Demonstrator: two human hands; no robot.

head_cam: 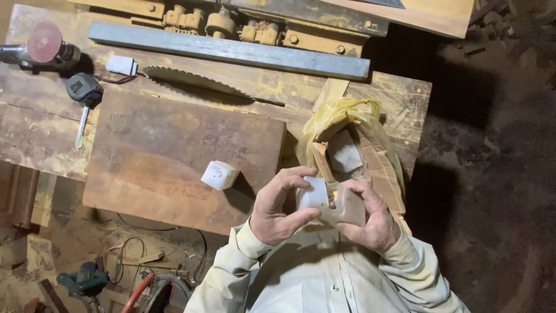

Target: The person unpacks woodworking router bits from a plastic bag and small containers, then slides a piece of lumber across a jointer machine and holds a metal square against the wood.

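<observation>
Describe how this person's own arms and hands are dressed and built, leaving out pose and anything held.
Both the left hand and the right hand are bare, with no gloves; no rings or watch can be made out. Both arms wear long pale cream shirt sleeves with buttoned-looking cuffs at the wrists, part of a button-front shirt.

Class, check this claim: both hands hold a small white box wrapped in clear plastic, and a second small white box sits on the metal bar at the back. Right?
Not quite. In the head view the second small white box sits on the wooden board, not on the metal bar. The rest holds: the left hand and right hand hold the plastic-wrapped white box.
</observation>
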